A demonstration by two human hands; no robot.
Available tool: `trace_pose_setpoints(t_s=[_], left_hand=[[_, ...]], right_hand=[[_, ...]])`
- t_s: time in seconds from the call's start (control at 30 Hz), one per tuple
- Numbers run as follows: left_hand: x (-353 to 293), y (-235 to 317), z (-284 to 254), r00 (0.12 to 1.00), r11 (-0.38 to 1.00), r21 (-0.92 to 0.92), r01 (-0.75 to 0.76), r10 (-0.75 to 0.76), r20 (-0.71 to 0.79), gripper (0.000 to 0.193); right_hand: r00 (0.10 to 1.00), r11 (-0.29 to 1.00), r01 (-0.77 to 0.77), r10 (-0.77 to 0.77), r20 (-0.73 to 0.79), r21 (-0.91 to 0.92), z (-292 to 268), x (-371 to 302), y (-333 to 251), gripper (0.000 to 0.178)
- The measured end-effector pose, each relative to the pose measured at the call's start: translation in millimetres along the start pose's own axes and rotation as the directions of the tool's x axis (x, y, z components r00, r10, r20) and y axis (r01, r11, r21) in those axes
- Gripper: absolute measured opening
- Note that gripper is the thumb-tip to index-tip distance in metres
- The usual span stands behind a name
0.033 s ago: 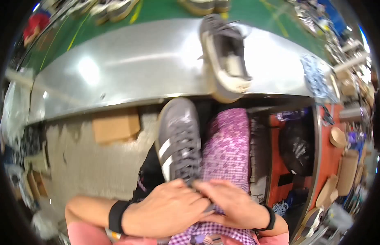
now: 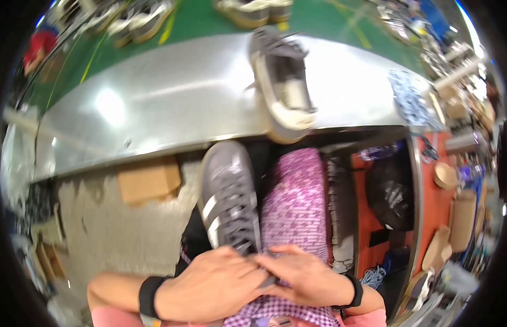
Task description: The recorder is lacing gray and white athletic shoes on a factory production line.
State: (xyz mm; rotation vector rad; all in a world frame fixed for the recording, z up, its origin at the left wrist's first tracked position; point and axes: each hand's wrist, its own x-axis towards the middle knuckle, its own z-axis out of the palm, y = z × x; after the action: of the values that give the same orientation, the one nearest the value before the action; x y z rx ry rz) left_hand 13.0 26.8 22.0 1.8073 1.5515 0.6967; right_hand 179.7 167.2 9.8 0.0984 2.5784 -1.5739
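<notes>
A grey sneaker (image 2: pixel 227 188) with white side stripes and dark laces lies across my lap, its toe pointing away from me. My left hand (image 2: pixel 210 283) is wrapped over the ankle end of this sneaker, fingers curled. From the other side my right hand (image 2: pixel 302 275) closes on the same end, thumb and fingers by the top of the laces. Between them they hide the collar and heel, so I cannot make out exactly what the fingertips pinch. A second grey sneaker (image 2: pixel 281 82) rests on the metal bench (image 2: pixel 171 92), its heel toward me at the near edge.
Purple patterned cloth (image 2: pixel 294 201) covers my right leg. At the right are a red shelf (image 2: pixel 430 201), a black bag (image 2: pixel 392 191) and a pale blue cloth (image 2: pixel 409 98). A cardboard box (image 2: pixel 147 182) sits on the floor. More shoes (image 2: pixel 253 12) stand beyond the bench.
The whole view has shifted slightly, so the bench and its sneaker appear a little lower and further left. Both hands keep their place on the sneaker in my lap.
</notes>
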Motion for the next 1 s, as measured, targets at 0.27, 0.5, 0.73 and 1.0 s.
trace_pose_setpoints(t_s=[0.27, 0.5, 0.73, 1.0], left_hand=[[-3, 12, -31, 0.973, 0.777, 0.594, 0.208, -0.1, -0.209, 0.016], [0, -26, 11, 0.867, 0.927, 0.323, 0.19, -0.005, -0.499, 0.028], [-7, -8, -11, 0.889, 0.973, -0.007, 0.229, -0.212, -0.407, 0.016], [-35, -70, -7, 0.661, 0.7, -0.652, 0.291, -0.64, -0.392, 0.023]], right_hand=[[0.995, 0.991, 0.087, -0.081, -0.06, 0.104, -16, -4, 4, 0.021], [0.865, 0.941, -0.06, -0.117, -0.488, -0.333, 10, 31, 36, 0.018], [0.805, 0.961, 0.178, -0.267, -0.529, -0.213, 18, 33, 24, 0.012], [0.93, 0.994, -0.057, 0.087, -0.358, 0.093, 59, 25, 56, 0.086]])
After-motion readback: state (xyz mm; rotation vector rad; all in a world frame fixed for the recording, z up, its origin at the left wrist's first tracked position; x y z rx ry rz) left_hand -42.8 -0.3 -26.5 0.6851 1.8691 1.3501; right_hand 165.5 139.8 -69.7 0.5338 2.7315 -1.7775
